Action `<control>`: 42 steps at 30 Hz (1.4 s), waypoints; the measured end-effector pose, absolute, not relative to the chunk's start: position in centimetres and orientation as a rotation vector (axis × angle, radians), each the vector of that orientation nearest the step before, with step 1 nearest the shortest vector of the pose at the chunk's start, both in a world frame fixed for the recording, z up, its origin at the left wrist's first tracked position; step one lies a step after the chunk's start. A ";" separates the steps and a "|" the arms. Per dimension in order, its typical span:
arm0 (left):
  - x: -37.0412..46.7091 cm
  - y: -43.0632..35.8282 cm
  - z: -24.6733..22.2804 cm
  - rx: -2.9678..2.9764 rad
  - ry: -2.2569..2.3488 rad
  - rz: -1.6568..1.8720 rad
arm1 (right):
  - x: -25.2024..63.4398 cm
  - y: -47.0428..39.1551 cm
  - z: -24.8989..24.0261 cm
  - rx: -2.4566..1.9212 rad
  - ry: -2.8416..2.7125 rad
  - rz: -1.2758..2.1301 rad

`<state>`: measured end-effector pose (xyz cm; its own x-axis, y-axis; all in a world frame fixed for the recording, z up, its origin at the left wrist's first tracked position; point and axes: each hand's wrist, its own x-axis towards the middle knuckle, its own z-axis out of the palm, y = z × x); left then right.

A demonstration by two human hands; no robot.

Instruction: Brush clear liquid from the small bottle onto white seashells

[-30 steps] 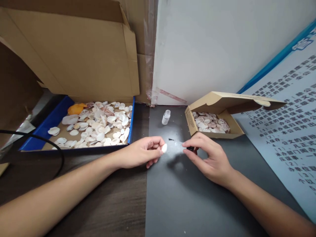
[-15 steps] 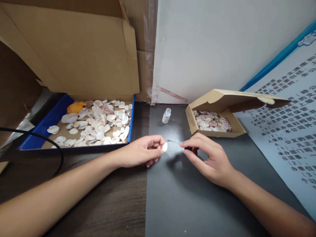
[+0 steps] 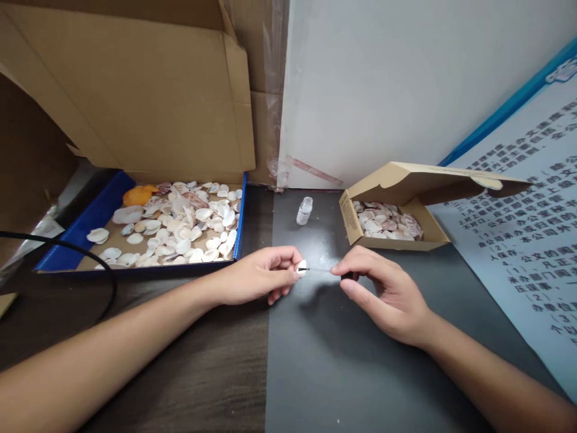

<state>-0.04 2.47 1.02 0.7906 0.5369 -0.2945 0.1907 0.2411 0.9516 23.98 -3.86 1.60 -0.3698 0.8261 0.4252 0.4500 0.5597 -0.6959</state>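
Pinched between the thumb and fingers of my left hand is a small white shell. My right hand grips the black cap of a thin clear applicator brush. The dark tip of the brush lies over the shell's face. Behind my hands a small clear bottle with a white label stands upright, its mouth uncovered.
On the left, a blue-edged box holds many shells and an orange one. A smaller cardboard box with shells stands open at the right. A black cable crosses the left side. Printed sheet at right.
The brush tip has come down onto the shell, having been above and to its right before. My right hand has shifted slightly. My left hand has stayed almost still.
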 end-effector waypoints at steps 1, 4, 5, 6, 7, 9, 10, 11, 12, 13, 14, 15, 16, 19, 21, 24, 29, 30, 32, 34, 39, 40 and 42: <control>0.0 2.5 1.0 1.335 0.664 0.261 | 24.0 -3.9 1.6 -1.038 -2.012 0.608; -0.1 2.5 1.0 1.346 0.670 0.253 | 24.0 -3.9 1.6 -1.144 -1.959 0.536; -0.1 2.5 1.0 1.351 0.669 0.250 | 24.0 -4.0 1.6 -1.147 -1.941 0.546; -0.1 2.4 1.0 1.355 0.666 0.247 | 24.0 -4.0 1.7 -1.131 -1.935 0.587; -0.1 2.4 1.0 1.359 0.662 0.247 | 24.0 -4.0 1.7 -1.113 -1.933 0.642; -0.1 2.4 1.1 1.361 0.659 0.246 | 23.9 -4.0 1.7 -1.122 -1.928 0.701; -0.1 2.4 1.1 1.358 0.663 0.245 | 23.9 -4.0 1.7 -1.149 -1.927 0.682; -0.1 2.4 1.1 1.353 0.669 0.244 | 23.9 -3.9 1.6 -1.180 -1.924 0.640; -0.1 2.4 1.2 1.349 0.673 0.246 | 23.9 -3.9 1.6 -1.202 -1.917 0.591; -0.1 2.4 1.2 1.344 0.674 0.248 | 23.9 -3.9 1.6 -1.203 -1.911 0.561; -0.1 2.4 1.2 1.341 0.672 0.251 | 23.9 -3.9 1.6 -1.183 -1.912 0.567; -0.1 2.4 1.2 1.338 0.667 0.252 | 23.9 -3.9 1.6 -1.148 -1.918 0.605; -0.1 2.5 1.1 1.338 0.662 0.254 | 23.9 -4.0 1.6 -1.116 -1.927 0.653; -0.1 2.5 1.0 1.342 0.659 0.257 | 23.9 -4.0 1.5 -1.107 -1.963 0.662; -0.1 2.5 1.0 1.344 0.666 0.258 | 23.9 -4.0 1.4 -1.151 -1.951 0.571; -0.1 2.5 1.0 1.344 0.667 0.255 | 23.9 -3.9 1.3 -1.095 -1.946 0.607; -0.1 2.4 1.1 1.346 0.668 0.254 | 23.9 -3.9 1.3 -1.112 -1.969 0.535; -0.1 2.4 1.1 1.346 0.672 0.253 | 23.9 -3.9 1.3 -1.132 -1.953 0.512; -0.1 2.4 1.2 1.346 0.672 0.252 | 23.9 -3.9 1.4 -1.100 -1.956 0.545; -0.1 2.4 1.1 1.347 0.664 0.252 | 23.9 -3.9 1.4 -1.026 -1.995 0.611; 0.0 2.5 1.0 1.348 0.666 0.260 | 23.9 -3.9 1.4 -1.120 -1.957 0.503; 0.0 2.5 1.0 1.346 0.666 0.260 | 23.9 -3.9 1.4 -1.112 -1.952 0.507; 0.0 2.5 1.0 1.339 0.664 0.257 | 23.9 -4.0 1.5 -1.036 -1.990 0.562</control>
<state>-0.01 2.46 1.03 0.7913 0.5352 -0.2956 0.1962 0.2356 0.9518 23.89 -3.96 1.47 -0.3395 0.8249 0.4519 0.4666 0.5648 -0.6806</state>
